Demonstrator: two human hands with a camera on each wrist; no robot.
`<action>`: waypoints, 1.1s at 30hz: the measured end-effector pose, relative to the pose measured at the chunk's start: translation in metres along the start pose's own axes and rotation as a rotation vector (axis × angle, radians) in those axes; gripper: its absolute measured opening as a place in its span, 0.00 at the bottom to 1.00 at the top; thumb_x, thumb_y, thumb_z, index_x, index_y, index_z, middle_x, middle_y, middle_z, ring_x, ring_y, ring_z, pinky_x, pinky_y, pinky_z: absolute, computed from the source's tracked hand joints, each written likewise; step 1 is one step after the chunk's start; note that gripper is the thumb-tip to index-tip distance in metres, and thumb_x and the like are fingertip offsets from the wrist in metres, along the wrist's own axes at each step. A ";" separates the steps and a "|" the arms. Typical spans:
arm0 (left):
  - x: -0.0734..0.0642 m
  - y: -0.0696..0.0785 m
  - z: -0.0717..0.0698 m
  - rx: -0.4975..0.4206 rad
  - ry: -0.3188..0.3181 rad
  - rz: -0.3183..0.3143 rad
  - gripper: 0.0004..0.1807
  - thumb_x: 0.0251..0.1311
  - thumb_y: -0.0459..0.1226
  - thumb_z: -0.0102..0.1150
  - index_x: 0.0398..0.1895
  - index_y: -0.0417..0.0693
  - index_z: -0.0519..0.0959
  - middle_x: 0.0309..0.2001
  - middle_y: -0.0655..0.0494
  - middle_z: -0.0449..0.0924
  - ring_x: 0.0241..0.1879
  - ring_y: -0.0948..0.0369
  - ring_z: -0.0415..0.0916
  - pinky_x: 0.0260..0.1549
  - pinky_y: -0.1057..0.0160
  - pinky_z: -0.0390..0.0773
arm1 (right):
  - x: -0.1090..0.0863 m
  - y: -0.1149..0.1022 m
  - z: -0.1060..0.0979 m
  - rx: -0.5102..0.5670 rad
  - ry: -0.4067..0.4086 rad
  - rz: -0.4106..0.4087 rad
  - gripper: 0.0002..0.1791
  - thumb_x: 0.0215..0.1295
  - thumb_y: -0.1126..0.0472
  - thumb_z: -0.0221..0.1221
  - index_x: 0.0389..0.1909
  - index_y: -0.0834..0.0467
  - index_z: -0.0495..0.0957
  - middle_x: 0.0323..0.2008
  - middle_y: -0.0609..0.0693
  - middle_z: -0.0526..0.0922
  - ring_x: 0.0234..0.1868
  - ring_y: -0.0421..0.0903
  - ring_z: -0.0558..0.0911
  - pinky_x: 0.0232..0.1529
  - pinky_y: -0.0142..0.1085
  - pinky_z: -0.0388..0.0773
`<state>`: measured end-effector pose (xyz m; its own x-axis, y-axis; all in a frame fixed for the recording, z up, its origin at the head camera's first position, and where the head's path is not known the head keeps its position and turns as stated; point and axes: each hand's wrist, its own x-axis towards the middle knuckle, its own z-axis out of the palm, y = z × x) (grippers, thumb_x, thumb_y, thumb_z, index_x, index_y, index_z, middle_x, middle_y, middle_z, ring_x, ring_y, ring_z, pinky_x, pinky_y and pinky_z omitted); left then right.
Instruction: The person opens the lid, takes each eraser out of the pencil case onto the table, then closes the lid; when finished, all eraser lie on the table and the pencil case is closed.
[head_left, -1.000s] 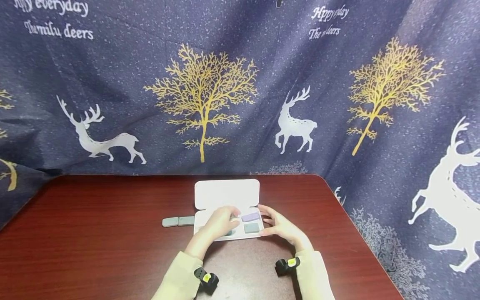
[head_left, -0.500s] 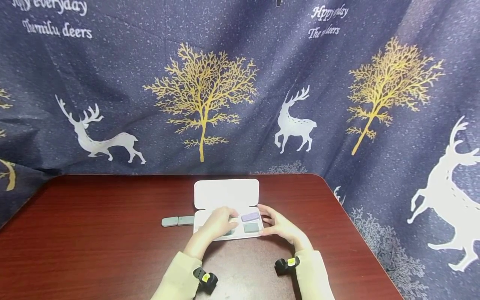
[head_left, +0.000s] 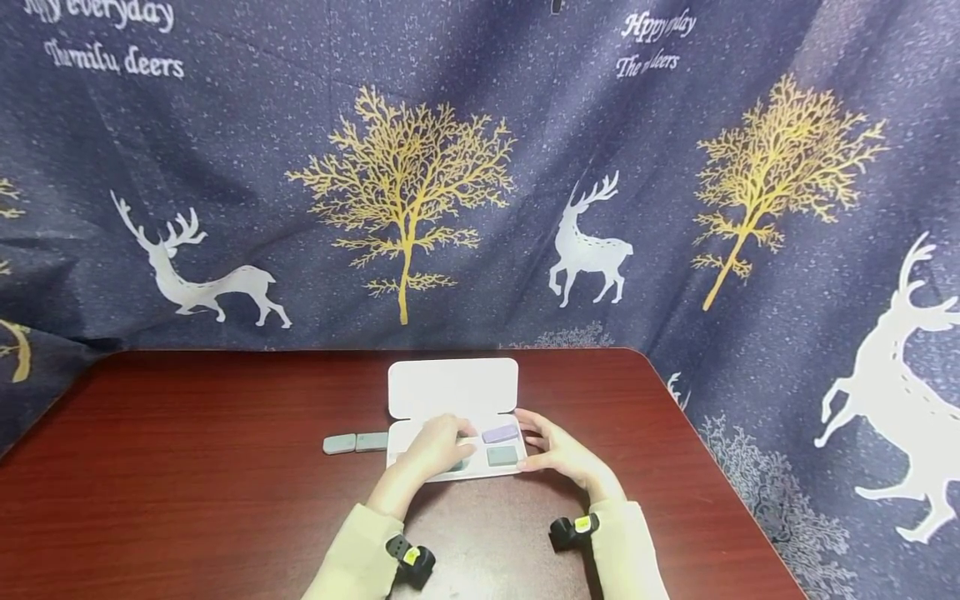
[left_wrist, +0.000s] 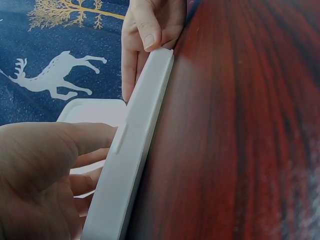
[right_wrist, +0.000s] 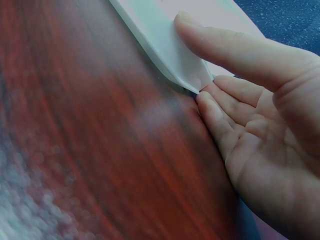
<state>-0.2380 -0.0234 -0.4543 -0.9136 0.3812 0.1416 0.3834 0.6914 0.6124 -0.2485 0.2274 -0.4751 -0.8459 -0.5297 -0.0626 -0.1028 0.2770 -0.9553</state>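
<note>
Gripping the right end of the white box [left_wrist: 120,170], my right hand [head_left: 558,454] is placing its thumb at the near corner and its fingers round the end. My left hand [head_left: 435,447] is lying over the left part of the box; its fingertips are hiding from view, so I cannot tell whether they are pinching anything. The box is sitting on the table, its lid [head_left: 453,388] hanging open at the back. A purple block [head_left: 500,434] is resting inside, just behind a grey block [head_left: 502,456].

Handling: the box is appearing light, stiff and smooth, probably sliding easily if unbraced; the short ends are offering the safest hold, away from the hinge. The blocks are looking small and firm, best suiting a pinch across their long sides.

Surroundings: two more grey blocks [head_left: 340,444] are lying end to end at the box's left. The glossy reddish table [head_left: 225,500] is reflecting light. Behind it, a blue cloth [head_left: 480,50] is hanging, showing white deer and golden trees.
</note>
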 end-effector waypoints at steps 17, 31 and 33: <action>0.000 -0.001 -0.001 -0.041 -0.012 0.022 0.07 0.62 0.33 0.59 0.41 0.41 0.83 0.42 0.45 0.85 0.47 0.48 0.81 0.51 0.48 0.77 | 0.001 -0.001 0.000 0.006 -0.001 -0.005 0.49 0.55 0.66 0.68 0.73 0.69 0.50 0.73 0.69 0.54 0.70 0.69 0.60 0.69 0.59 0.57; 0.002 -0.003 0.001 -0.039 -0.014 0.033 0.08 0.62 0.31 0.57 0.41 0.39 0.82 0.40 0.45 0.85 0.44 0.49 0.81 0.49 0.49 0.78 | 0.002 0.000 0.001 0.009 -0.004 -0.006 0.49 0.55 0.67 0.68 0.73 0.70 0.49 0.72 0.69 0.54 0.70 0.69 0.60 0.69 0.58 0.59; 0.003 -0.003 0.001 -0.040 -0.015 0.039 0.08 0.63 0.31 0.57 0.41 0.38 0.83 0.41 0.44 0.84 0.46 0.48 0.81 0.50 0.48 0.77 | 0.001 0.000 0.001 0.010 -0.005 -0.009 0.49 0.55 0.67 0.68 0.73 0.70 0.49 0.72 0.70 0.54 0.70 0.69 0.60 0.69 0.58 0.59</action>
<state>-0.2413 -0.0239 -0.4568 -0.8956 0.4169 0.1549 0.4130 0.6504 0.6375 -0.2494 0.2260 -0.4749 -0.8423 -0.5362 -0.0555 -0.1052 0.2646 -0.9586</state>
